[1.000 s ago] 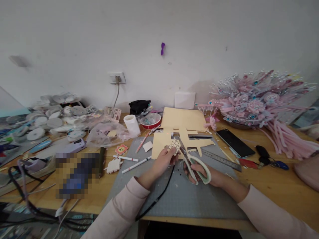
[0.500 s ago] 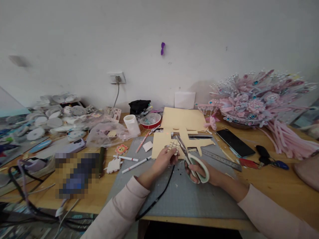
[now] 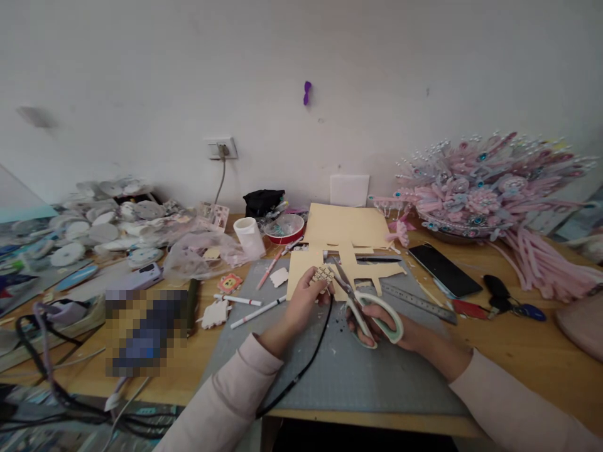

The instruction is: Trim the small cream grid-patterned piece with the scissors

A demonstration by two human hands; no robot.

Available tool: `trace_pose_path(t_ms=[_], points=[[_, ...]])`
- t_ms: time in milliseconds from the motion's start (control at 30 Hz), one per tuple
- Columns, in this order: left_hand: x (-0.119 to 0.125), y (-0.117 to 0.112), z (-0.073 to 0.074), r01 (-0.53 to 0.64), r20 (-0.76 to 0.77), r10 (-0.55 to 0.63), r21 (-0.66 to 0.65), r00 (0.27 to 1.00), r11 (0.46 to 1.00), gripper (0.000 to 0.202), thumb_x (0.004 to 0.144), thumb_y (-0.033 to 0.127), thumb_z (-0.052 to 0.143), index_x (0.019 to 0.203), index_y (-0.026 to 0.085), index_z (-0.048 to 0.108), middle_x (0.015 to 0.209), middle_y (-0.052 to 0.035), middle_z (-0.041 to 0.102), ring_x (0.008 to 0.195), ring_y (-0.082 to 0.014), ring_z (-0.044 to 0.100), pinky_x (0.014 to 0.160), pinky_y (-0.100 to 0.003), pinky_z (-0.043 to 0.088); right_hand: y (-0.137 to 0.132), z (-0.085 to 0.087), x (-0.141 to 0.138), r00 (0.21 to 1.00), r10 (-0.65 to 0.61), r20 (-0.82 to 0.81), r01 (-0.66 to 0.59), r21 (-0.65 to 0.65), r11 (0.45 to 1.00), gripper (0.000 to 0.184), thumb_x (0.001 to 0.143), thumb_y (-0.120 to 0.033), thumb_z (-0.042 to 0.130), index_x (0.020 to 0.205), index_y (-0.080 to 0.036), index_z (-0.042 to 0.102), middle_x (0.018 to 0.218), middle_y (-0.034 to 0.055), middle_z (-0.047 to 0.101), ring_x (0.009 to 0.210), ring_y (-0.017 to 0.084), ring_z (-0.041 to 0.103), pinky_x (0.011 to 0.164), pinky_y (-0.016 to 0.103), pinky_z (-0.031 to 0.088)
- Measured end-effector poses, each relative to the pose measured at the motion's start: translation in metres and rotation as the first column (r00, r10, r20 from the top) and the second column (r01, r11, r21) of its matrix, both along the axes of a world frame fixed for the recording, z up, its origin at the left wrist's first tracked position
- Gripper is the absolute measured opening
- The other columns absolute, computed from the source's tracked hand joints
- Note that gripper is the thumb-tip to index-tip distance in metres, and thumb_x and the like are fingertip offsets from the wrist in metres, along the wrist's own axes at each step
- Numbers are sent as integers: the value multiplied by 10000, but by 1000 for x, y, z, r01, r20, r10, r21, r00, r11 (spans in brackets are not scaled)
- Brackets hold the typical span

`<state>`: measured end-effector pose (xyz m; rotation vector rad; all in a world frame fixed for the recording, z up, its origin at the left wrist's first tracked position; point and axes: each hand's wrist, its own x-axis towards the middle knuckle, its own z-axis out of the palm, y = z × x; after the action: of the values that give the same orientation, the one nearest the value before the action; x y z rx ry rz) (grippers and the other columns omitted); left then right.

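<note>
Between the fingers of my left hand (image 3: 304,300) is a small cream paper cutout (image 3: 323,274) with dark lines drawn over it. My right hand (image 3: 377,320) is closed round the handles of a pair of scissors (image 3: 357,300) with pale green-white grips. The scissors' handles are spread and the blades point up-left, just right of the cutout. I cannot tell whether the blades touch it. Behind both hands lies cream card (image 3: 301,263) with pieces cut out of it. A grey cutting mat (image 3: 367,383) lies beneath.
White markers (image 3: 257,312), a lion cutout (image 3: 230,282) and a scalloped paper piece (image 3: 215,314) lie to the left. A steel ruler (image 3: 419,302), a phone (image 3: 445,270) and keys (image 3: 499,298) are to the right. A black cable (image 3: 311,361) crosses the mat.
My left hand has shifted slightly left and turned the paper cutout. The scissors' handles have spread wider apart in my right hand.
</note>
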<state>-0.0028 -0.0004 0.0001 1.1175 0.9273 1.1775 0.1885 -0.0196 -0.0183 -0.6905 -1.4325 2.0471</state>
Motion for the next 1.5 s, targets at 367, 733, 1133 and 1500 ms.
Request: trace_pose_path(t_ms=[367,733,1133,1500], points=[[1,2,-2,-55,52,55,-16,997,998,120,676,241,516,772,195,462,495,66,499,410,-66,369,437,-190,285,-3,5,-3,997,-16,72,15,13,1000,422,732,-544,640,897,-162,573,767,23,597,448,59,472,424,204,294],[1,0,0,-20,-4,20,0,1000,1000,144,696,259,521,812,188,476,496,50,540,413,-74,409,453,-201,309,-3,3,-4,992,-37,122,31,54,998,469,704,-559,660,912,-150,561,767,20,590,448,59,489,390,187,307],[1,0,1,-37,-43,37,-1,998,999,175,661,264,529,816,197,480,477,51,549,399,-83,423,435,-196,313,-3,2,-3,998,-28,54,26,42,999,467,723,-575,633,910,-150,586,758,34,603,439,63,471,394,199,300],[1,0,2,-34,-60,35,13,998,999,157,675,255,505,819,198,479,486,48,559,392,-80,420,432,-192,309,-4,4,-4,994,-16,106,5,102,995,458,724,-579,628,883,-157,549,749,13,578,437,51,467,387,182,298]])
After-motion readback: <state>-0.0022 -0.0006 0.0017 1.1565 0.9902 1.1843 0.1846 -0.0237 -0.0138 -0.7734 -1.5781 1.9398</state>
